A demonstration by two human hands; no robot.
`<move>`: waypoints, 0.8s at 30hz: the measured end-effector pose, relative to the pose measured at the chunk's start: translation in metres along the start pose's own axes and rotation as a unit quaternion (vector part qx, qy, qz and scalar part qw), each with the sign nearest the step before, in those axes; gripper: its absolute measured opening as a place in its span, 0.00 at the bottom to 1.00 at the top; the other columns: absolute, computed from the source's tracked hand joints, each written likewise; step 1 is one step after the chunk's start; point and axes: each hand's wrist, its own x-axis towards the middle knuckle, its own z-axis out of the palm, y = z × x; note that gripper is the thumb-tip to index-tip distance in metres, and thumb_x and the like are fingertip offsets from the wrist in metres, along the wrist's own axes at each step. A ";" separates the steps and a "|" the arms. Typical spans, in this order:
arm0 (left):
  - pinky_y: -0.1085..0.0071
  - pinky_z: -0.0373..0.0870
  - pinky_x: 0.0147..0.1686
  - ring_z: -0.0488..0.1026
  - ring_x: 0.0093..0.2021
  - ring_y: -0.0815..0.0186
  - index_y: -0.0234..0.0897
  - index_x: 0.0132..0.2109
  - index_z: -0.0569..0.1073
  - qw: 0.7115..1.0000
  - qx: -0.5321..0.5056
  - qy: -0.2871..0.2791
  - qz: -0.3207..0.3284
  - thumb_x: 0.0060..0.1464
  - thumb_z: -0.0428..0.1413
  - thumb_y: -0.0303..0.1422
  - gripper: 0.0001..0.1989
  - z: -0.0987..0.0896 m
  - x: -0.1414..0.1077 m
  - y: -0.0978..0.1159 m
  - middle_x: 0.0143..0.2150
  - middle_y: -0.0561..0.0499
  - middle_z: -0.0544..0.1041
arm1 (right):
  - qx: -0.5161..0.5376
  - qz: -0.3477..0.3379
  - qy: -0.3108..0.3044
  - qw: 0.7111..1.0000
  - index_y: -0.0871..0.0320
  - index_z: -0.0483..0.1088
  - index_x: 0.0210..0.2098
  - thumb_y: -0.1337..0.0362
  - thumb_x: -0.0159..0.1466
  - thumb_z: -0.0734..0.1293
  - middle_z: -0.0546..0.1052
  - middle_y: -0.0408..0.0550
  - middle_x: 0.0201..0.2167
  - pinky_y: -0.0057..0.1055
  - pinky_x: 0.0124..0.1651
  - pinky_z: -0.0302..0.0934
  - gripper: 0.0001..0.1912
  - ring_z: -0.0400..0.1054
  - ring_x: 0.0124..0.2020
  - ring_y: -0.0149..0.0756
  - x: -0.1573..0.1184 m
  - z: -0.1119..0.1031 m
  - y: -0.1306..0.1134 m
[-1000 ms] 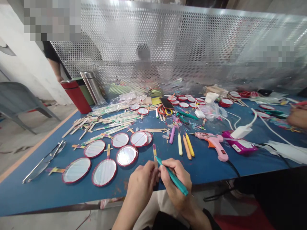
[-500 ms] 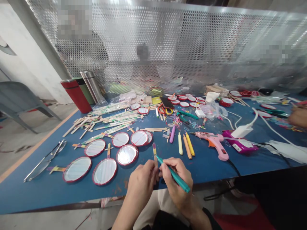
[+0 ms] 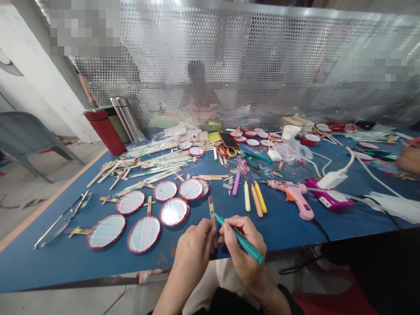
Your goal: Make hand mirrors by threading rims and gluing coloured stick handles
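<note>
My left hand (image 3: 194, 245) is closed around the lower part of a wooden craft stick (image 3: 211, 213), which points up and away from me. Bands of purple and yellow colour its upper end. In my right hand (image 3: 244, 245) is a teal marker (image 3: 248, 247), its tip at the right edge of the stick just below the coloured bands. Left of my hands lie several round, red-rimmed discs (image 3: 143, 235), some with coloured sticks attached. Purple (image 3: 236, 183), pale yellow (image 3: 247, 197), orange (image 3: 257, 200) and yellow (image 3: 260, 197) markers rest beyond my right hand.
A pink glue gun (image 3: 293, 194) and a purple power strip (image 3: 328, 197) with cables lie right. Bundled craft sticks (image 3: 157, 164), glasses (image 3: 64, 218) and a red flask (image 3: 105, 132) are left. Perforated metal (image 3: 223, 65) stands behind. Another person's hand (image 3: 408, 158) is far right.
The marker's tip has shifted slightly, and its back end has moved a little right and down with my right hand. My left hand keeps its hold on the stick.
</note>
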 end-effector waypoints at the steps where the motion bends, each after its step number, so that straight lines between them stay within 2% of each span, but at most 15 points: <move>1: 0.73 0.58 0.27 0.69 0.26 0.65 0.42 0.30 0.60 1.000 -0.001 0.000 -0.002 0.62 0.39 0.35 0.13 0.000 0.000 0.000 0.24 0.53 0.73 | 0.003 -0.005 -0.007 1.000 0.57 0.67 0.34 0.68 0.63 0.64 0.74 0.41 0.24 0.23 0.25 0.66 0.02 0.71 0.22 0.29 0.000 0.000 0.000; 4: 0.73 0.59 0.27 0.69 0.25 0.65 0.42 0.30 0.61 1.000 0.001 0.001 -0.003 0.62 0.39 0.35 0.12 -0.001 -0.001 0.000 0.24 0.53 0.72 | 0.005 -0.019 -0.033 0.999 0.57 0.68 0.34 0.68 0.63 0.64 0.74 0.41 0.25 0.24 0.26 0.67 0.01 0.72 0.23 0.30 0.001 -0.001 -0.001; 9: 0.74 0.59 0.27 0.69 0.25 0.66 0.42 0.29 0.59 1.000 -0.009 0.004 0.006 0.62 0.39 0.34 0.13 0.000 -0.001 -0.001 0.23 0.54 0.72 | -0.011 0.002 0.007 1.000 0.57 0.68 0.33 0.67 0.64 0.64 0.74 0.40 0.23 0.23 0.25 0.66 0.03 0.71 0.21 0.29 0.001 0.000 0.000; 16: 0.73 0.59 0.26 0.68 0.25 0.66 0.42 0.30 0.60 1.000 -0.001 0.010 -0.001 0.62 0.40 0.35 0.12 0.000 -0.001 -0.001 0.24 0.53 0.71 | 0.026 -0.004 -0.037 0.999 0.57 0.68 0.34 0.67 0.63 0.64 0.74 0.42 0.25 0.25 0.25 0.68 0.02 0.71 0.22 0.30 -0.001 -0.002 -0.001; 20: 0.73 0.60 0.27 0.69 0.25 0.66 0.41 0.30 0.61 1.000 -0.016 0.004 0.003 0.62 0.39 0.34 0.12 -0.001 -0.001 0.000 0.23 0.54 0.72 | 0.033 -0.009 -0.011 0.999 0.57 0.68 0.35 0.69 0.63 0.64 0.75 0.42 0.26 0.25 0.26 0.68 0.02 0.72 0.23 0.31 0.000 -0.001 -0.001; 24: 0.74 0.61 0.27 0.70 0.26 0.66 0.41 0.32 0.63 1.000 -0.013 0.004 0.006 0.62 0.40 0.34 0.12 -0.001 -0.002 0.000 0.24 0.53 0.73 | 0.027 -0.018 -0.023 0.999 0.56 0.69 0.37 0.69 0.63 0.65 0.75 0.42 0.28 0.24 0.29 0.68 0.03 0.72 0.25 0.30 0.000 0.000 0.000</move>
